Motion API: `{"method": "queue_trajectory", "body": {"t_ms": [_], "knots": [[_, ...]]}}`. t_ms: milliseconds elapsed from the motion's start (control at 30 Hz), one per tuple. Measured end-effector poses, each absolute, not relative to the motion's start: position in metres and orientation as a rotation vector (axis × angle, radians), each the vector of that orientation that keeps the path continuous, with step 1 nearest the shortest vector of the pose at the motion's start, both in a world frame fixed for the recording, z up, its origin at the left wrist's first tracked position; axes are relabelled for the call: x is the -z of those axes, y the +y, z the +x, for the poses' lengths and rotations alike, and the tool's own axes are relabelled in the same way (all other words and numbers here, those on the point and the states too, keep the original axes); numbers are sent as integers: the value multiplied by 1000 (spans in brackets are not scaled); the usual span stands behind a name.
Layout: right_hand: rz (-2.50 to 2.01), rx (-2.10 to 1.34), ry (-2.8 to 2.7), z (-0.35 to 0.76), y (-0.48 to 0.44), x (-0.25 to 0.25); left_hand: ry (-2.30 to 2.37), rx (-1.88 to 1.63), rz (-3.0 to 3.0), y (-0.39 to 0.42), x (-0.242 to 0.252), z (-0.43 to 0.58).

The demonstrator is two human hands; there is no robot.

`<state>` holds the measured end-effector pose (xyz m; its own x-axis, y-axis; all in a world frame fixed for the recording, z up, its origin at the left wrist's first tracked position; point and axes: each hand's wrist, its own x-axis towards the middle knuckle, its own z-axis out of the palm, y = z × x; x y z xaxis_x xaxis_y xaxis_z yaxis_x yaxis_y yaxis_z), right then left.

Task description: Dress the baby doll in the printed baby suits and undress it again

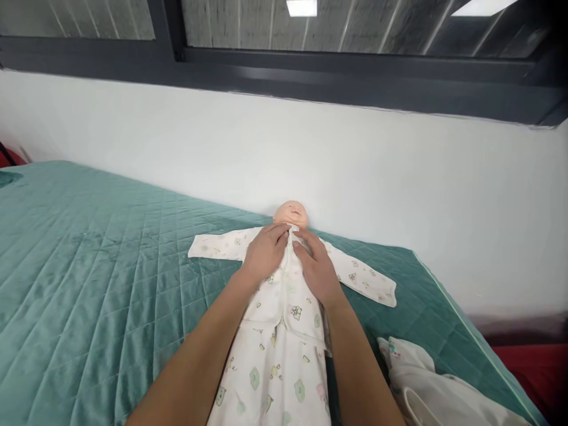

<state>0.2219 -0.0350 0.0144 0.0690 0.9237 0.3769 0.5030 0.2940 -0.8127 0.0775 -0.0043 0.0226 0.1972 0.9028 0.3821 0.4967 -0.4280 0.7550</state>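
A baby doll (291, 212) lies on its back, its head by the wall. It wears a white printed baby top (290, 290) with both sleeves spread wide, over matching printed baby pants (275, 378). My left hand (265, 251) is at the top's neckline on the left of the front opening, fingers bent and closed on the cloth. Opposite it, my right hand (316, 263) grips the right front edge near the collar, thumb and fingers close together. Beneath the fingers, the fastening cannot be made out. The sleeve ends look flat, and no doll hands show there.
A quilted green cover (110, 284) spreads over the bed. White folded cloth (435, 378) lies at the lower right. A white wall (355, 165) rises behind the doll, below a dark window frame (310, 77). Something red (536, 373) stands past the bed's right edge.
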Motion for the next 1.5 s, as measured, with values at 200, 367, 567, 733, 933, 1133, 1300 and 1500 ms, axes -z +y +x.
{"method": "queue_trajectory", "body": {"t_ms": [200,367,567,733,933,1133,1300,1500], "knots": [[-1392,-505,-1629,222,-36,-16,1269,-1132,2069,-5,-23,76],[-1367,-479,-1711,222,-34,-14,1223,-1138,2089,-5,-24,76],[-1349,-552,-1529,218,-39,-16,1212,-1223,1996,-9,-25,77],[-1297,-588,-1458,214,-60,-13,1089,-1229,1950,-21,-27,71],[-1246,-488,-1568,214,-81,-4,1006,-1167,1889,-29,-24,62],[-1288,-482,-1581,212,-79,-7,1009,-1140,1861,-25,-25,62],[-1314,-514,-1470,208,-74,-9,1087,-1163,1899,-20,-29,67],[-1311,-582,-1421,208,-72,-8,1066,-1208,1917,-20,-29,69]]}}
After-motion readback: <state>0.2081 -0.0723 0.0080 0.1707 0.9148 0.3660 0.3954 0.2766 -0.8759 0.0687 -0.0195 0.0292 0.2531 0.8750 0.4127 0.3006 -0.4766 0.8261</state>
